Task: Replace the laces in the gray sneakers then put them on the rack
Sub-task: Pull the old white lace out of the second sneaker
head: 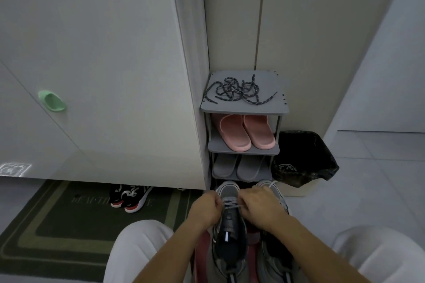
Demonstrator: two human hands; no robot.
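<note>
Pinching pale lace with left hand and right hand over gray sneaker, before rack bearing dark laces.

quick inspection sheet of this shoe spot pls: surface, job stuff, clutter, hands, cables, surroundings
surface: pale tiled floor, green mat at left
job's things: gray sneaker between the knees, pale lace crossed near its toe; second sneaker beside it on the right; dark laces loose on top of the rack
clutter: pink slippers on the middle shelf, gray slippers on the shelf below; black sneakers on the mat under the cabinet; lined bin right of the rack
hands: left hand and right hand both pinch the pale lace
cables: nothing seen
surroundings: green handle on the cabinet door, plain walls
</note>
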